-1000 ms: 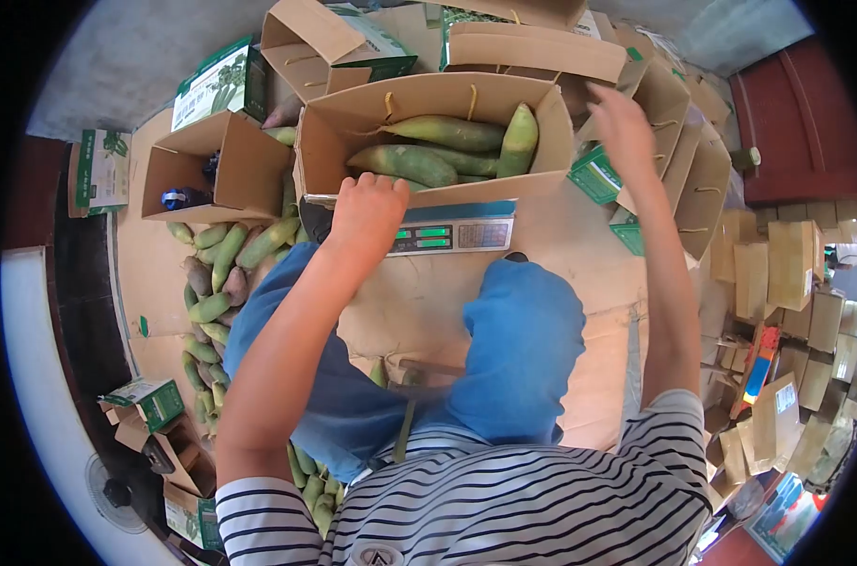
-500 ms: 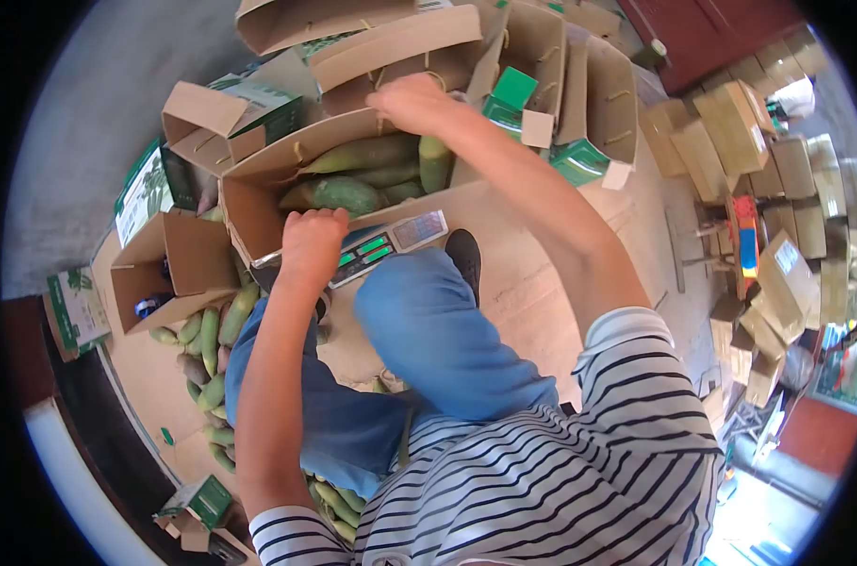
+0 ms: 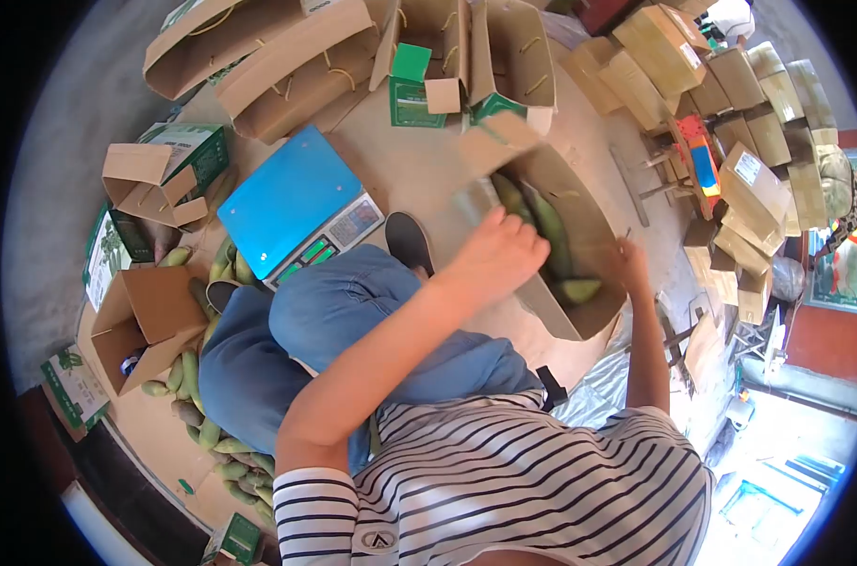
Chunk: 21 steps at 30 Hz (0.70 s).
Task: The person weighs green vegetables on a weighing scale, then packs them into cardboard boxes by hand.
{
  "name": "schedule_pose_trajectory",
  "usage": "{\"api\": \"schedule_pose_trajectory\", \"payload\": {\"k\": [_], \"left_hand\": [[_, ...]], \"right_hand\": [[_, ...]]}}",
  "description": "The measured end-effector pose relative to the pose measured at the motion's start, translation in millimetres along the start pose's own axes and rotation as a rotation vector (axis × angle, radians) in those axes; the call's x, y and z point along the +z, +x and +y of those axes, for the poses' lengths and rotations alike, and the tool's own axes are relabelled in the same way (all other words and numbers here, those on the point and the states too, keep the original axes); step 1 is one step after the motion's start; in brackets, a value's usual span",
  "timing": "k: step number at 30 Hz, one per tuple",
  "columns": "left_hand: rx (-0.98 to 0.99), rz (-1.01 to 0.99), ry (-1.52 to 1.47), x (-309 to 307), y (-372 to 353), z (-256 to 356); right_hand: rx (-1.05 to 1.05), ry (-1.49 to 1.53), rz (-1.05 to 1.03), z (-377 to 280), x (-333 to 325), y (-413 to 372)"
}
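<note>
An open cardboard box (image 3: 593, 203) with long green vegetables (image 3: 549, 226) inside hangs to the right of my knees, tilted. My left hand (image 3: 501, 253) grips its near left edge, fingers curled over the rim. On the opposite side, my right hand (image 3: 633, 264) is closed at the box's right edge, by a handle or rim too small to make out. The blue-topped scale (image 3: 292, 203) stands on the floor left of my shoe, with nothing on its plate and its green displays lit.
Open boxes (image 3: 301, 80) stand along the far side. Loose green vegetables (image 3: 191, 377) lie on the floor at the left beside a small open box (image 3: 169, 302). Closed cartons (image 3: 659, 47) are stacked at the right. Part of a person (image 3: 839, 189) shows at the far right.
The filled box has come off the scale and swung to the right with both my hands, uncovering the blue plate. My view has turned to the right.
</note>
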State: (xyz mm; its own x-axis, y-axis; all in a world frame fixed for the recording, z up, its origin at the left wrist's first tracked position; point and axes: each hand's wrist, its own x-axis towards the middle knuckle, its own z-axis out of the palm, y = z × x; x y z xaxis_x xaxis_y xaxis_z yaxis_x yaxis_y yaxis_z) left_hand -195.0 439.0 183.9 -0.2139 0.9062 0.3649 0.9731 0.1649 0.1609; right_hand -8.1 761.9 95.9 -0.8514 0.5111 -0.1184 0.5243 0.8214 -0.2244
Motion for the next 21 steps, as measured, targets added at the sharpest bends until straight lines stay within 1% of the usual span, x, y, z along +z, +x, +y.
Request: {"api": "schedule_pose_trajectory", "payload": {"k": [1,2,3,4,5,6,8,9,10,12,13,15,16,17,18,20,21], "left_hand": [[-0.004,0.118,-0.025,-15,8,8],[-0.029,0.071,-0.05,-34,10,7],[-0.058,0.021,-0.067,-56,5,0],[-0.086,-0.039,-0.083,-74,-5,-8],[-0.143,-0.043,-0.121,-88,-18,-19],[-0.202,-0.037,-0.164,-98,-34,-30],[-0.398,-0.016,-0.111,-106,-67,-46],[-0.472,-0.045,-0.092,-112,-81,-54],[-0.548,-0.072,-0.071,-117,-93,-61],[-0.594,-0.014,-0.035,-123,-116,-70],[-0.622,0.018,-0.019,-125,-123,-74],[-0.706,-0.03,0.001,-127,-132,-81],[-0.755,-0.05,0.01,-127,-137,-83],[-0.722,-0.069,0.121,-124,-140,-86],[-0.7,-0.065,0.141,-122,-142,-87],[-0.655,-0.057,0.19,-121,-141,-88],[-0.665,-0.072,0.192,-122,-143,-88]], "right_hand": [[0.105,-0.036,-0.02,43,21,-24],[0.172,-0.12,0.223,101,58,-53],[0.233,-0.197,0.467,138,87,-78],[0.455,-0.065,0.267,132,62,-99],[0.512,0.003,0.192,160,64,-117],[0.59,-0.001,0.239,163,66,-126],[0.759,-0.013,0.344,168,70,-143],[0.829,-0.007,0.395,169,75,-148],[0.849,0.01,0.393,169,78,-150],[0.88,0.035,0.394,174,75,-150],[0.876,-0.017,0.354,182,78,-149],[0.861,-0.125,0.274,190,80,-140],[0.878,-0.129,0.264,193,76,-135],[0.891,-0.133,0.251,194,73,-129],[0.902,-0.134,0.239,190,70,-119],[0.628,-0.288,0.556,166,60,-86],[0.486,-0.36,0.712,136,47,-65]]}}
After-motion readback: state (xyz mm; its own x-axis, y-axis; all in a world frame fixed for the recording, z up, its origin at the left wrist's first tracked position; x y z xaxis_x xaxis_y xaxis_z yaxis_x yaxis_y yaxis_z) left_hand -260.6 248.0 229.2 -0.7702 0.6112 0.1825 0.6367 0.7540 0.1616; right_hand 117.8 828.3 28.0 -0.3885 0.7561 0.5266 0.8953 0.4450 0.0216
